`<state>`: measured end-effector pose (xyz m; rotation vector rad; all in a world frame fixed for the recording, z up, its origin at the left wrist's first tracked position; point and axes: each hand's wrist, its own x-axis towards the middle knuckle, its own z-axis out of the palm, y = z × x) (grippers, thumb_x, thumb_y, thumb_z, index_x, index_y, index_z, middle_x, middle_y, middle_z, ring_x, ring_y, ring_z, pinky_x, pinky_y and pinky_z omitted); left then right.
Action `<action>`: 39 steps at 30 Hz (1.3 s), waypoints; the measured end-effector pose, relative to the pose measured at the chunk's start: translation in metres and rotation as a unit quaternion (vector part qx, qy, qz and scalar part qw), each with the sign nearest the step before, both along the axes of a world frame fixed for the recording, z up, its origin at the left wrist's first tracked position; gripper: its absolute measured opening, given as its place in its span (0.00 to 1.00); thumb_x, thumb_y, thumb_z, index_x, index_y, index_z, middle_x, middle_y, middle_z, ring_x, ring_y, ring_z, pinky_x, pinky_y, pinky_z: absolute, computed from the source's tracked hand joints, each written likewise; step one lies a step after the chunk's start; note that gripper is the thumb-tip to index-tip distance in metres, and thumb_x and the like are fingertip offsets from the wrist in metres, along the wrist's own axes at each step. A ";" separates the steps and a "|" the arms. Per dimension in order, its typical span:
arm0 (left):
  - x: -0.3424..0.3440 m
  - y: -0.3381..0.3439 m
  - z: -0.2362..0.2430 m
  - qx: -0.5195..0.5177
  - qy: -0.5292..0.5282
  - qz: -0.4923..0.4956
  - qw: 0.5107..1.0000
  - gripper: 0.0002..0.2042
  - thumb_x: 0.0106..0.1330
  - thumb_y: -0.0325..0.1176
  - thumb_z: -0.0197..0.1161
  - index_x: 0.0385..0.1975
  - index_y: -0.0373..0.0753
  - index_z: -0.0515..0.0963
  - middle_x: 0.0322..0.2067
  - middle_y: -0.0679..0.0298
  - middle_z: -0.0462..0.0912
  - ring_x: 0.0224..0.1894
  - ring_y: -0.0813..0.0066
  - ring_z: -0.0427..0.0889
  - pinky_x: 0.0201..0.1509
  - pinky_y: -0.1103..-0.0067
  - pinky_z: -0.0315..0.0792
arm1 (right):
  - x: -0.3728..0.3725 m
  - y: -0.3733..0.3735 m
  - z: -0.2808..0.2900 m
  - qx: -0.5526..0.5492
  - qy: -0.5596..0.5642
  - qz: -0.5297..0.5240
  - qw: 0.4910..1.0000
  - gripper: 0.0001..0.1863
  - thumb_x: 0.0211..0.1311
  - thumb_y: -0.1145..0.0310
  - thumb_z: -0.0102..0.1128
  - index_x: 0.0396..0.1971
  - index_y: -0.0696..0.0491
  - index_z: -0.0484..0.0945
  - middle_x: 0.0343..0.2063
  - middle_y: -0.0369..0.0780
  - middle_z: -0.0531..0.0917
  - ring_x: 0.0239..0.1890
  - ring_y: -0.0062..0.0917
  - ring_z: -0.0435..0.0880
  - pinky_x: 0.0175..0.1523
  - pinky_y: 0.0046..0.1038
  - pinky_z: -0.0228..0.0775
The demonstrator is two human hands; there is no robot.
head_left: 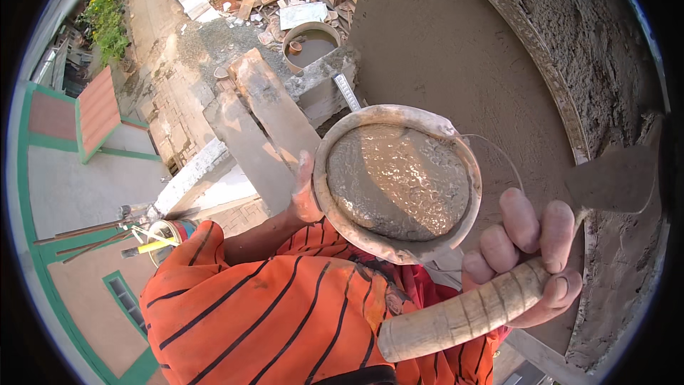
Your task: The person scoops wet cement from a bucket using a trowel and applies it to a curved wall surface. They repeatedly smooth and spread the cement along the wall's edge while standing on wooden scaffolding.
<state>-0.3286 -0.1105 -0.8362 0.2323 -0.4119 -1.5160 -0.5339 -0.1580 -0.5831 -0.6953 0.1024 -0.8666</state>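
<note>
The bucket [388,248], at centre of view, looks heavy and likely to slop its wet mortar [399,182]; its firm rim suits holding. The left hand's [307,192] grip clasps the rim's 9 o'clock; the right hand's [526,249] closes round the trowel's [614,182] wooden handle [463,310], toward 4 o'clock. Markings on a pale strip [346,92] near 12 are unreadable.

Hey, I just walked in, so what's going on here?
A person's left hand holds the side of a round bucket with wet grey mortar in it. Their right hand grips a trowel by its thick handle. Right now the trowel's blade is outside the bucket, over by the rough grey surface; whether it touches that surface is hard to tell. Next to that is a smoother grey area.
</note>
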 end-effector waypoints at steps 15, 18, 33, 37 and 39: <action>0.145 0.004 -0.045 0.158 -0.042 0.255 0.953 0.39 0.71 0.64 0.30 0.62 0.32 0.63 0.57 0.50 0.72 0.58 0.58 0.73 0.66 0.65 0.65 | 0.216 -0.037 -0.155 0.036 0.145 0.144 0.978 0.07 0.49 0.68 0.51 0.27 0.50 0.63 0.31 0.34 0.69 0.34 0.21 0.67 0.43 0.24 0.60; 0.168 0.008 -0.083 0.004 -0.016 0.144 0.989 0.35 0.72 0.60 0.35 0.63 0.33 0.62 0.55 0.52 0.72 0.57 0.62 0.72 0.63 0.68 0.66 | 0.227 -0.026 -0.173 0.203 0.098 0.235 0.946 0.06 0.53 0.67 0.49 0.29 0.51 0.64 0.54 0.45 0.69 0.56 0.31 0.67 0.64 0.32 0.54; 0.134 0.009 0.053 -0.037 -0.656 0.450 0.604 0.47 0.57 0.66 0.59 0.66 0.33 0.59 0.65 0.46 0.63 0.69 0.54 0.58 0.73 0.61 0.47 | 0.034 -0.074 -0.158 -0.111 0.508 -0.073 0.851 0.15 0.60 0.58 0.58 0.32 0.55 0.70 0.19 0.37 0.75 0.23 0.19 0.72 0.32 0.24 0.67; 0.141 0.015 0.023 0.147 -0.657 0.388 0.630 0.41 0.55 0.49 0.60 0.67 0.31 0.58 0.65 0.46 0.62 0.70 0.53 0.58 0.73 0.61 0.46 | 0.011 -0.065 -0.174 -0.148 0.469 0.016 0.871 0.15 0.58 0.63 0.61 0.39 0.56 0.72 0.27 0.35 0.76 0.26 0.16 0.72 0.34 0.23 0.66; 0.159 0.026 -0.013 0.253 -0.589 0.402 0.654 0.41 0.58 0.51 0.59 0.67 0.30 0.57 0.66 0.47 0.62 0.69 0.55 0.58 0.73 0.61 0.46 | 0.008 -0.058 -0.157 -0.226 0.554 0.062 0.799 0.16 0.57 0.66 0.63 0.42 0.56 0.72 0.28 0.36 0.77 0.28 0.19 0.75 0.36 0.25 0.67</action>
